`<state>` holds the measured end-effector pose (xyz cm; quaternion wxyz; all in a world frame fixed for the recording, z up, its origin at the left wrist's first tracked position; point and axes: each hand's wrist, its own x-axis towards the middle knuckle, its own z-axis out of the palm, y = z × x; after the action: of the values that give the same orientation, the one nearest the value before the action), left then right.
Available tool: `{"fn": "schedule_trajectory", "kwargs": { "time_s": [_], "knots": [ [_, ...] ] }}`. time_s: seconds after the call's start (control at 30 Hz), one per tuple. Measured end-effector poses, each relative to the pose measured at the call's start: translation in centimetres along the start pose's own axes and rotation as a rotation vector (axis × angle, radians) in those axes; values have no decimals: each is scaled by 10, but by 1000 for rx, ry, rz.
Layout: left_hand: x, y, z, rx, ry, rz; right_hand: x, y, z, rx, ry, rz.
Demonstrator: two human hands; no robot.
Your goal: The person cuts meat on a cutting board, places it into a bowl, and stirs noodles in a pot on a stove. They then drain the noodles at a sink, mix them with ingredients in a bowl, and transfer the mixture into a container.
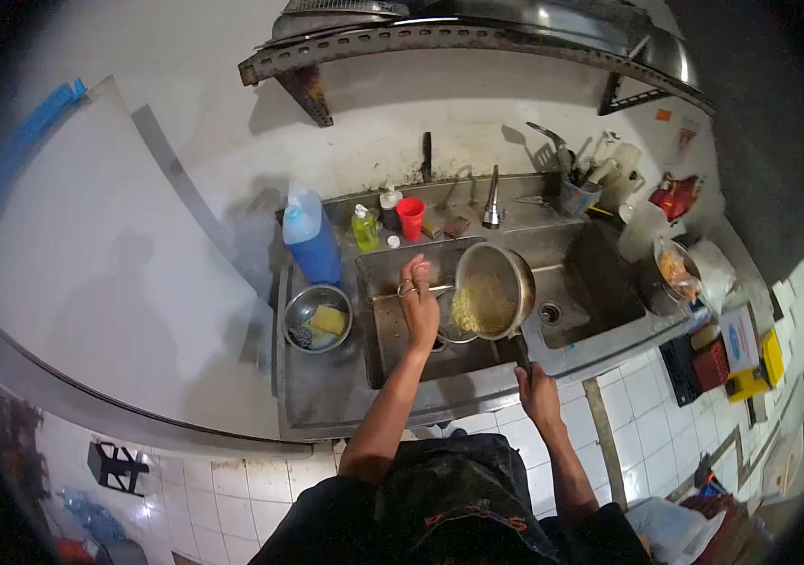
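My right hand (539, 396) is closed round the dark handle of a metal saucepan (512, 284). The pan is tipped to the left over the sink, and pale yellow food pieces (470, 309) lie at its lower lip; their exact kind is not clear. Partly hidden under the pan is a round metal strainer (456, 331). My left hand (420, 299) is closed beside it, left of the pan. A small wire loop, seemingly the end of the strainer's handle, sticks out on that hand's outer side.
Left of the double sink (383, 353) stand a metal bowl (300, 306) with a yellow sponge and a blue liquid jug (313, 247). Behind are a soap bottle (364, 228), a red cup (411, 217) and a faucet (493, 202). A utensil holder (577, 199) stands back right. A shelf (477, 38) hangs above.
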<state>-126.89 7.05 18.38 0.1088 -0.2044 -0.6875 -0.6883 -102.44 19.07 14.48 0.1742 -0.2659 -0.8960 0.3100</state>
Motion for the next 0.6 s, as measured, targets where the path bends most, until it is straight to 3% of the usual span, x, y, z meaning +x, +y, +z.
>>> {"fn": "schedule_trajectory", "kwargs": {
  "time_s": [0.1,0.43,0.53,0.6],
  "knots": [
    [11,-11,24,-58,48,-44,34,14,-4,-75,-77,9],
    [25,-51,66,-13,189,-51,102,72,6,-232,-30,-297],
    [23,-17,47,65,235,-164,111,68,-4,-167,-77,-118],
    [21,-31,38,-14,291,-44,114,77,0,-93,11,-179]
  ]
}}
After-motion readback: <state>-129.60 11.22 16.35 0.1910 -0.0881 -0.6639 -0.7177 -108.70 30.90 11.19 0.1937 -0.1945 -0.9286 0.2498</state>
